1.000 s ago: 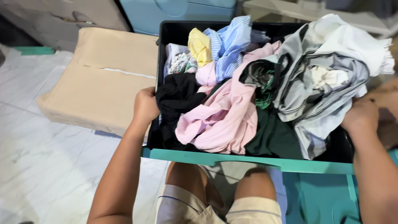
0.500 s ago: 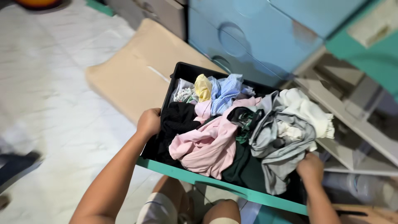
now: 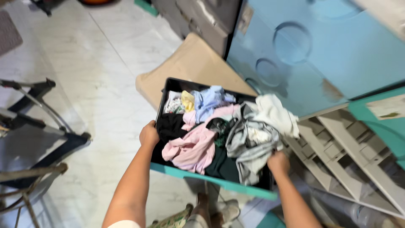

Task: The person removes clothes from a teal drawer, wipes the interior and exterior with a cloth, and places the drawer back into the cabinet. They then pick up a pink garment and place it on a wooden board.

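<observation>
I hold a black drawer with a teal front [image 3: 211, 180] out in front of me, above the floor. My left hand [image 3: 148, 134] grips its left side wall and my right hand [image 3: 278, 162] grips its right side near the front. The drawer is heaped with rumpled clothes: a pink shirt [image 3: 190, 145], a black garment [image 3: 169, 126], a blue striped shirt [image 3: 209, 101], a yellow piece [image 3: 187, 100], grey and white garments [image 3: 253, 139] and a dark green one [image 3: 221, 162].
A flat beige cushion [image 3: 185, 67] lies on the white marble floor behind the drawer. A light blue plastic cabinet [image 3: 303, 55] stands at the right with an open grey frame [image 3: 346, 160] below it. A black metal stand [image 3: 33, 126] is at the left.
The view has pulled up and back, so the drawer looks smaller and farther down. Both hands keep the same grip on its sides. The metal stand came into view at the left.
</observation>
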